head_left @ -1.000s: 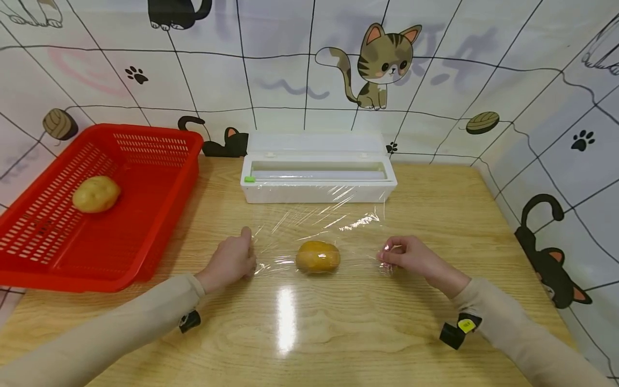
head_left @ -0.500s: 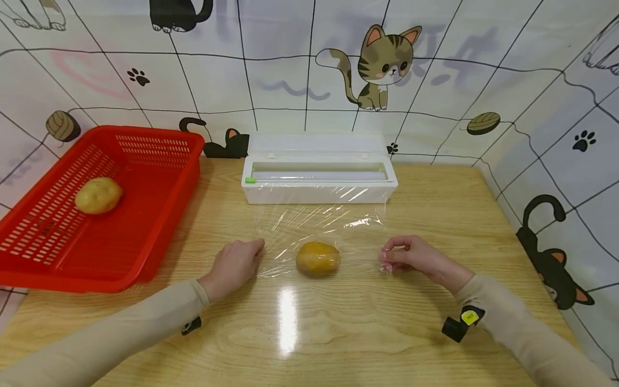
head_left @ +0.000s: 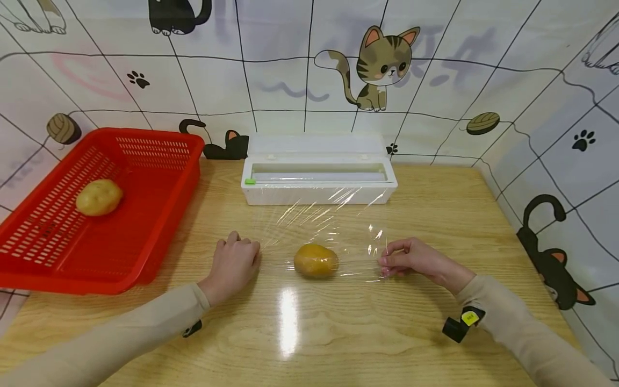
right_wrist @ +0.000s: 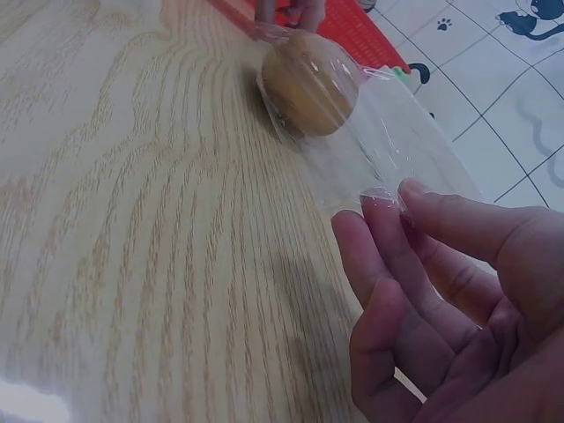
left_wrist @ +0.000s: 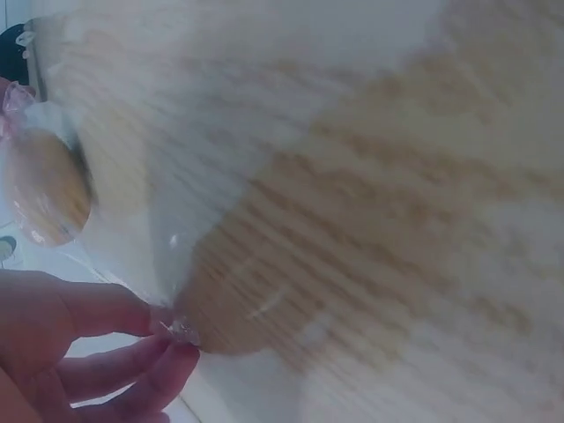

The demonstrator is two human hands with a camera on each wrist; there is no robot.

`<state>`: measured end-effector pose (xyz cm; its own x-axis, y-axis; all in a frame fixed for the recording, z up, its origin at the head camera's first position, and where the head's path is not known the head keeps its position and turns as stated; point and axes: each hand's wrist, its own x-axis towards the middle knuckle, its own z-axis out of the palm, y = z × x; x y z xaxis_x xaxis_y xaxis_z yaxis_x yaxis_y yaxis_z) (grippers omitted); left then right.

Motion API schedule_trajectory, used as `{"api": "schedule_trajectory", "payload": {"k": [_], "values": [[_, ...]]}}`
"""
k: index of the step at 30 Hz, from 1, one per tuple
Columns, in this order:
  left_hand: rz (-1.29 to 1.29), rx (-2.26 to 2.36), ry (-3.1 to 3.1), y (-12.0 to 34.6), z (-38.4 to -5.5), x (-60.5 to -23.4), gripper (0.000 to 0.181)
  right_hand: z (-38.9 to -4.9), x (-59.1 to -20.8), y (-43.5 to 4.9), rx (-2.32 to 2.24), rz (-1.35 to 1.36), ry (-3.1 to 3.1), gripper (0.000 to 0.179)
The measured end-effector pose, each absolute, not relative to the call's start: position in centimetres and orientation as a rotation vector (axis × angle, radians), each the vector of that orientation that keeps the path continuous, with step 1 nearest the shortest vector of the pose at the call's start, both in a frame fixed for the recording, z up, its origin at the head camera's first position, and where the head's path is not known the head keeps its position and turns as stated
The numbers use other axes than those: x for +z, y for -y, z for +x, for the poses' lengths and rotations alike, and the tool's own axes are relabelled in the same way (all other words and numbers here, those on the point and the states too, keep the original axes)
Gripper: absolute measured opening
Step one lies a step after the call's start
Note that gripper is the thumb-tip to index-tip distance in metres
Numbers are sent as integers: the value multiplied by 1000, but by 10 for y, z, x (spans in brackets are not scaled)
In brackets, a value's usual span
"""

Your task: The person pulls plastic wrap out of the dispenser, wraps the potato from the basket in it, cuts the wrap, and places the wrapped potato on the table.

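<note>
A yellow-brown potato (head_left: 316, 261) lies on the table beneath a sheet of clear plastic wrap (head_left: 309, 223). The sheet runs forward from the white wrap dispenser (head_left: 319, 194), whose lid stands up. My left hand (head_left: 233, 267) pinches the sheet's near left corner between thumb and fingertips, as the left wrist view shows with the bunched film (left_wrist: 181, 328). To the right of the potato, my right hand (head_left: 419, 259) pinches the near right corner between thumb and fingers. In the right wrist view the film stretches from those fingers (right_wrist: 388, 207) over the potato (right_wrist: 310, 85).
A red plastic basket (head_left: 169, 215) stands at the left with one paler potato (head_left: 99, 197) inside. The wooden table (head_left: 338, 333) meets a cat-patterned cloth wall (head_left: 280, 80) behind the dispenser. A green slider (head_left: 250, 181) sits at the dispenser's left end.
My left hand has shifted slightly right and turned, its thumb side changing direction. My right hand has barely moved. The creases in the plastic wrap have changed around the potato.
</note>
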<state>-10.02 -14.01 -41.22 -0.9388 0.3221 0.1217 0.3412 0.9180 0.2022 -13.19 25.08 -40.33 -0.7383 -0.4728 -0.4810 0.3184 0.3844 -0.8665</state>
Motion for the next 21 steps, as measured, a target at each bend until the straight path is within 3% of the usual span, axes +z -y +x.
{"api": "schedule_trajectory", "payload": {"k": [6,14,21], "values": [[-562,-321,2995,145,-99,-412,31,-133,-404,-254,-1418,-169,-1924,15],[-716,-695,3009,156,-98,-405,26,-137,-393,-268,-1265,-264,-2037,33],[-829,-720,2920,155,-97,-392,31,-142,-363,-253,-1148,-358,-2385,23]]}}
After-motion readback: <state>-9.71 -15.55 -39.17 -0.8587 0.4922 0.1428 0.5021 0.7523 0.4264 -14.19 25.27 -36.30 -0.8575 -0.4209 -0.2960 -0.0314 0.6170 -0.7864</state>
